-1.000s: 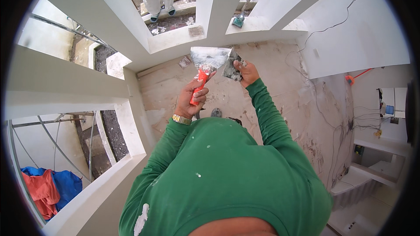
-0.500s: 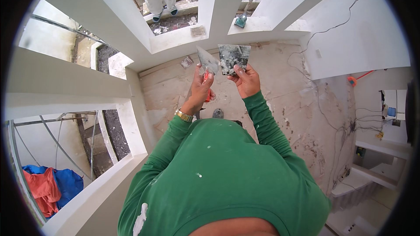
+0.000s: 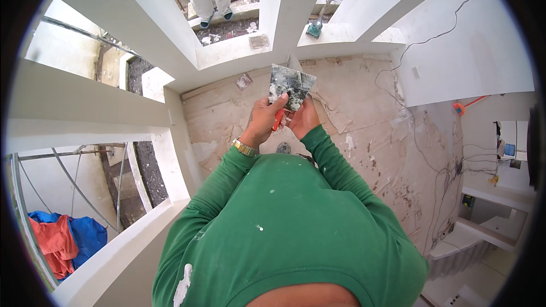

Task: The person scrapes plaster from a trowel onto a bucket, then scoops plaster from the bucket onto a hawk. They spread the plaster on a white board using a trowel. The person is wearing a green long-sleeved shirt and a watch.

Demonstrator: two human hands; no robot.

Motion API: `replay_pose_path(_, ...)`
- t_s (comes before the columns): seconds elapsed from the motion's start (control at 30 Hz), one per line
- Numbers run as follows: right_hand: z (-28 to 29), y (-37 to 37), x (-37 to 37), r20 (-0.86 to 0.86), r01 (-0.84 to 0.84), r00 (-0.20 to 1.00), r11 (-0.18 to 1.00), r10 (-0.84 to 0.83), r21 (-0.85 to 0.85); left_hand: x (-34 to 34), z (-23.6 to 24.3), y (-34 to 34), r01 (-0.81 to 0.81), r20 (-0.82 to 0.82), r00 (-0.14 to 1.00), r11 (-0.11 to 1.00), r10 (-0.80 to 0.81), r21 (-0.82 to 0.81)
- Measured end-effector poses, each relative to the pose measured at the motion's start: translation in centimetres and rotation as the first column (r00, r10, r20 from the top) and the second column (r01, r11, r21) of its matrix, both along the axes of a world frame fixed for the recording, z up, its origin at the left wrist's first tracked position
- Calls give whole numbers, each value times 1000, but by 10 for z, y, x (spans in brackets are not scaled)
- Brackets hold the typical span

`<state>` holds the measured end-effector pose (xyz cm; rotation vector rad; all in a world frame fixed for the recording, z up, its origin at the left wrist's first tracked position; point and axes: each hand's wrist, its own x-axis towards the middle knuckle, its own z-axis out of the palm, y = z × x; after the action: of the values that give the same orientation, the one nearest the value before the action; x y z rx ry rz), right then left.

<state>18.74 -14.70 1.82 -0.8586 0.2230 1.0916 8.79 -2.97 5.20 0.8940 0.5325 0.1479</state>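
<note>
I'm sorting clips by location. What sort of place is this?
Probably a building being finished or renovated, seen from inside: the floor is stained and spattered, a loose wire trails down the white wall, and the person holds a smeared blade.

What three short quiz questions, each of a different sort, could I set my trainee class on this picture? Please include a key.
1. True or false: the thumb of the left grip shows in front of the black-and-white speckled plate.
2. Which colour is the handle seen just below that plate: (a) red, (b) blue, (c) yellow?
3. Fill in: the watch is on the person's ____ wrist.

Key: 1 true; 2 a; 3 left.
</note>
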Motion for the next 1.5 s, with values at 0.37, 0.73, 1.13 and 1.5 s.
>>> replay_pose_path(0.37, -10, -23, 66, 99, 300, 947, 952, -305, 61, -8, -8, 8, -206, -4, 978, 970, 208, 127)
replay_pose_path(0.73, 36, -40, 39, 614, -148, 749, 966, 250, -213, -13, -13, 32, -263, 2, 958, 872, 287, 412)
replay_pose_path(1.13, 46, -25, 26, 444, 19, 895, 988, 51, -152, -13, 7, 25, -246, 108, 966, 966, 236, 84)
replay_pose_path(1.5, 30, -9, 3, 248, 120, 963, 992, -106, -42, -5, -1, -6, -271, 109, 956, 962, 271, -14)
